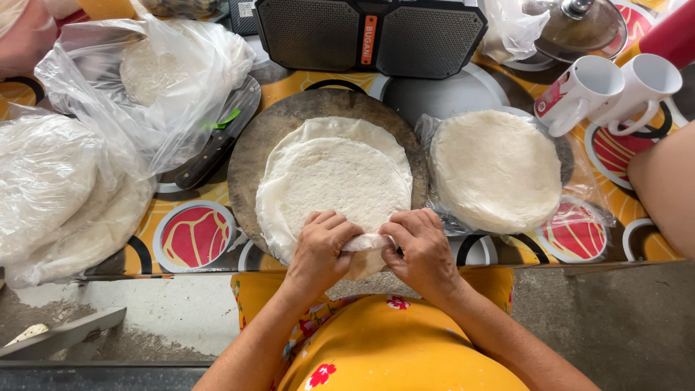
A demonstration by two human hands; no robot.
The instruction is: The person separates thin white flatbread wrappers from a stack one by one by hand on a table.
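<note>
On board: wrapper [334, 181] is laid on the round board [250, 156], counter [181, 210] beneath.
Left hand [318, 250]: near edge is pinched.
Right hand [420, 250]: same edge is gripped.
Beside: stack [496, 170] at right.
</note>
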